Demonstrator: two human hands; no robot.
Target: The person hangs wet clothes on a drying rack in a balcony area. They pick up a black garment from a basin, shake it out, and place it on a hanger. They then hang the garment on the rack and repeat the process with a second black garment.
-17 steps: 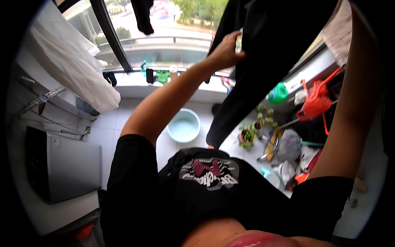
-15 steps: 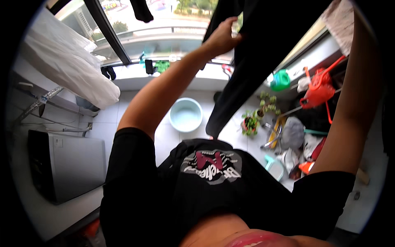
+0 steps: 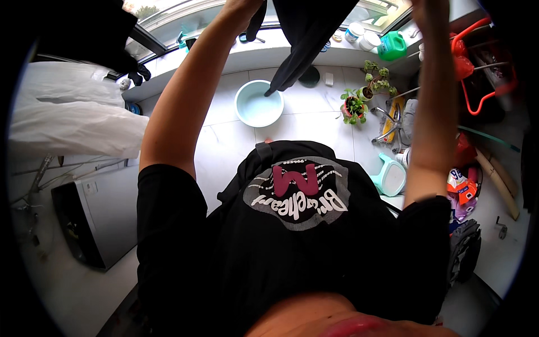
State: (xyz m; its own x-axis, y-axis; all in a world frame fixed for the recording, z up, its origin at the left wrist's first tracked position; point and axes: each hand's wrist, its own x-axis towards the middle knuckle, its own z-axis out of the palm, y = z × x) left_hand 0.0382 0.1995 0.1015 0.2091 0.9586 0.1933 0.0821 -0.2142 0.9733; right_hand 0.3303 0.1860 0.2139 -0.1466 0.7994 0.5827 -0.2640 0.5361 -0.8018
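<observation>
A long black garment (image 3: 306, 39) hangs from the top edge, narrowing downward like a trouser leg or sleeve. Its lower tip overlaps the far right part of a pale blue basin (image 3: 255, 115) on the floor. My left hand (image 3: 242, 11) is raised at the top edge beside a black strip of cloth; its fingers are cut off, so its grip is hidden. Raised to the right of the garment, my right hand (image 3: 429, 8) is blurred and partly outside the picture. Whether it holds anything does not show.
White curtains (image 3: 84, 112) hang at left above a grey boxy appliance (image 3: 106, 213). Potted plants (image 3: 353, 106) and a light green plastic item (image 3: 389, 175) stand right of the basin. Along the window ledge are white tubs and a green jug (image 3: 392, 46); a red frame (image 3: 477, 67) is farther right.
My left arm has shifted left and up, its hand reaching the top edge. The right hand has come partly into view. The garment's lower end has moved left, and the view has shifted.
</observation>
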